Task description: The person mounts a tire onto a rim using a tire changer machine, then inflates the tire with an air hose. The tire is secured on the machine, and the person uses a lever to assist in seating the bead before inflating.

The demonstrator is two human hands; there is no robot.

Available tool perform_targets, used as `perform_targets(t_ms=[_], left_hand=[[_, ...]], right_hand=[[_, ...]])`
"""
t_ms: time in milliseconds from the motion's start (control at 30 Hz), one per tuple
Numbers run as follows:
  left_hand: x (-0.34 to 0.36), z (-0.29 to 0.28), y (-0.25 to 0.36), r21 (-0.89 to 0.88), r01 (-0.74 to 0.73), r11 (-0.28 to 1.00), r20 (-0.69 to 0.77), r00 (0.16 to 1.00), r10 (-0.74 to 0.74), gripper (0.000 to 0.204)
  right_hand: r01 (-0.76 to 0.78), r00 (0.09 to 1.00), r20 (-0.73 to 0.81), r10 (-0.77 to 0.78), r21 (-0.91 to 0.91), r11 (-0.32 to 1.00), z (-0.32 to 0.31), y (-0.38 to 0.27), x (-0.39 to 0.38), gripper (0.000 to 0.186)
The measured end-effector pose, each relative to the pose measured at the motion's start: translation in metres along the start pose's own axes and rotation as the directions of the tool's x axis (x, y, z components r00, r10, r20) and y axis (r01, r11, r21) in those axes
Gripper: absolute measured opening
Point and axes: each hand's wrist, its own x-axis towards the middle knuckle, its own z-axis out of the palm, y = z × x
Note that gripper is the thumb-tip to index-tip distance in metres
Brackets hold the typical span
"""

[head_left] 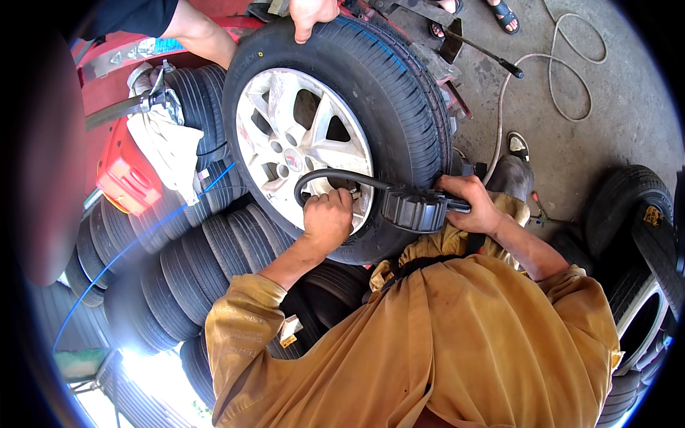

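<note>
A car wheel stands upright in front of me, its black tyre (389,85) mounted on a silver alloy rim (275,160). My left hand (328,220) is closed at the rim's lower edge, pinching the end of a short black hose (335,172); its fingers hide the hose tip. That hose curves over from a tyre inflator (412,211) with a ribbed black round body. My right hand (474,203) is wrapped around the inflator's handle, beside the tyre tread. At the top of the tyre rests another person's hand (312,16).
Several stacked tyres (189,274) lie to the left, with a red plastic case (128,171) and a white cloth (168,146) above them. A pale air hose (553,57) coils over the concrete floor. More tyres (628,214) stand at right. Another person's sandalled foot (505,18) shows far off.
</note>
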Motion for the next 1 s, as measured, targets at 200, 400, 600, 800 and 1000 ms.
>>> perform_targets(t_ms=[200,400,600,800,1000], left_hand=[[0.0004,-0.0004,0.0007,-0.001,-0.002,1.000,-0.008,1.000,0.002,0.018],[0.0001,-0.0027,0.0005,-0.004,-0.011,1.000,-0.027,1.000,0.011,0.019],[-0.0002,-0.0018,0.0008,-0.014,0.018,1.000,0.015,1.000,-0.018,0.020],[-0.0005,-0.0014,0.0010,-0.014,0.020,1.000,0.018,1.000,-0.020,0.022],[-0.0005,-0.0015,0.0006,-0.018,0.019,1.000,0.012,1.000,-0.019,0.023]], right_hand=[[0.016,1.000,-0.002,-0.016,0.007,1.000,-0.0010,-0.0013,0.0008,0.024],[-0.015,1.000,0.014,0.015,0.007,1.000,-0.0001,0.0006,-0.0012,0.026],[0.006,1.000,0.022,-0.006,0.019,1.000,0.0000,0.0049,-0.0010,0.030],[0.001,0.999,0.032,-0.002,0.015,1.000,0.0002,0.0065,-0.0019,0.032],[-0.015,1.000,0.025,0.014,0.023,1.000,-0.0004,0.0033,-0.0012,0.031]])
